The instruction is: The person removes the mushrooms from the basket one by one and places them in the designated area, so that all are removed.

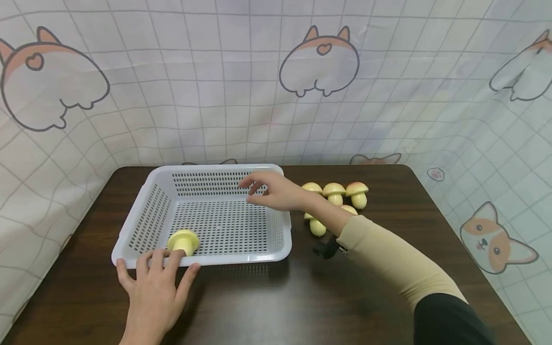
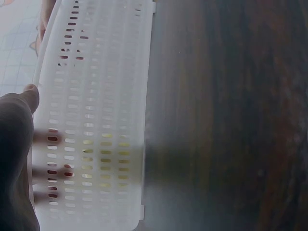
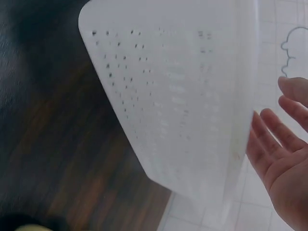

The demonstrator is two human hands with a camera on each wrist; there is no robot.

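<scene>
A white perforated plastic basket point(image 1: 258, 258) lies on the table with one toy mushroom point(image 1: 183, 239), pale yellow, in its near left corner. My left hand point(image 1: 155, 290) grips the near rim, fingers hooked over into the basket and close by that mushroom. In the left wrist view, finger shadows and yellow show through the slotted wall point(image 2: 106, 96). Over the right part of the basket is my right hand point(image 1: 278, 191), fingers loosely bent and holding nothing. The right wrist view has these fingers spread past the upper edge of the basket wall point(image 3: 163, 96).
Several more toy mushrooms point(image 1: 334, 191), yellow with some reddish caps, lie in a group right of the basket, partly hidden by my right forearm. The dark wooden table point(image 1: 276, 306) ends against a white gridded cloth point(image 1: 241, 96) with cartoon dogs.
</scene>
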